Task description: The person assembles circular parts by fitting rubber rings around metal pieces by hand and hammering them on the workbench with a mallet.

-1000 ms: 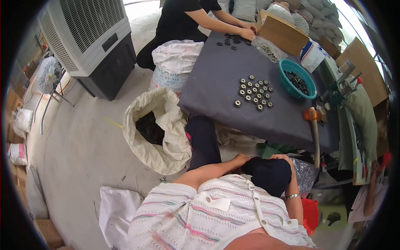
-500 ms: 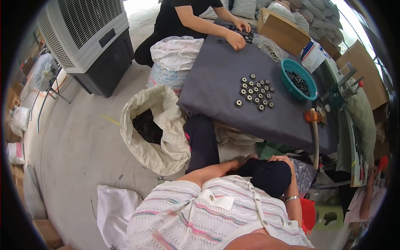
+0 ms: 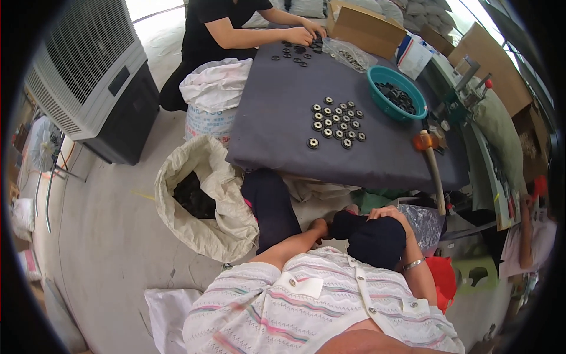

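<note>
My right hand (image 3: 384, 213) rests on my dark-trousered right knee (image 3: 377, 242), its fingers lying over the cloth with nothing held. Low between my legs is my left hand (image 3: 320, 228); its fingers are mostly hidden, and I cannot make out whether they hold anything. In front of me, a grey-covered table (image 3: 265, 130) bears a cluster of black round parts with pale metal centres (image 3: 336, 118). A teal plastic basin (image 3: 422, 110) of black parts stands to their right. Nearer the right edge lies a mallet (image 3: 425, 141) with an orange head and a wooden handle.
Across the table a co-worker's hands (image 3: 306, 35) handle small black rings beside a clear bag (image 3: 348, 54) and a cardboard box (image 3: 377, 30). An open pale sack (image 3: 227, 230) of dark pieces stands at my left, near a white sack (image 3: 215, 88) and an air cooler (image 3: 118, 106).
My view has shifted, so the table sits further left in the picture. The co-worker's hands have come closer together, and more black rings show beside them. My hands stay low near my legs.
</note>
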`<action>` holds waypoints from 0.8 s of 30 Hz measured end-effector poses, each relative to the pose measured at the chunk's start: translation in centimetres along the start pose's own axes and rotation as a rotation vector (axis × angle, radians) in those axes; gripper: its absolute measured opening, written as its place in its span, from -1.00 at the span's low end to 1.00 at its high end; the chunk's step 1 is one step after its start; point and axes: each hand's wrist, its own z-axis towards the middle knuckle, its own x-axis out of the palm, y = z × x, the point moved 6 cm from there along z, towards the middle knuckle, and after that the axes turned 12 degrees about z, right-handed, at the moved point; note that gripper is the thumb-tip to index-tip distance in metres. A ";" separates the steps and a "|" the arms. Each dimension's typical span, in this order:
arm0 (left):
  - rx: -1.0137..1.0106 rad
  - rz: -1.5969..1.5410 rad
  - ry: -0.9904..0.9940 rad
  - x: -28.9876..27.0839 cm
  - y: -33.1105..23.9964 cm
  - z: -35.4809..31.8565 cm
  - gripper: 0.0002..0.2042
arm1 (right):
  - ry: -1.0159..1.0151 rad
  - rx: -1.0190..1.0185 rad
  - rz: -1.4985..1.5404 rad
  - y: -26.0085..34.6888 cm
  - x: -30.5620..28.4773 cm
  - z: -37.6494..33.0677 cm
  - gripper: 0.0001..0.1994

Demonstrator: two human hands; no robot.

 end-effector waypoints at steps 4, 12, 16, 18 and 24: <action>-0.046 -0.263 -0.190 0.0 1.1 1.7 -0.66 | 0.057 0.021 -0.019 -1.7 -0.6 0.6 -0.64; -0.081 -0.224 -0.222 -0.9 0.4 2.0 -0.52 | 0.004 0.140 -0.003 -3.4 -1.6 1.2 -0.58; -0.062 -0.220 -0.259 -2.0 -0.4 0.8 -0.62 | 0.057 0.165 0.085 -2.8 -0.1 2.5 -0.63; -0.033 -0.181 -0.305 -2.4 -0.8 0.9 -0.65 | 0.039 0.169 0.048 -2.1 0.4 2.6 -0.66; -0.126 -0.447 -0.332 -0.8 1.0 4.9 -0.79 | 0.089 0.186 0.021 -2.6 0.4 2.9 -0.71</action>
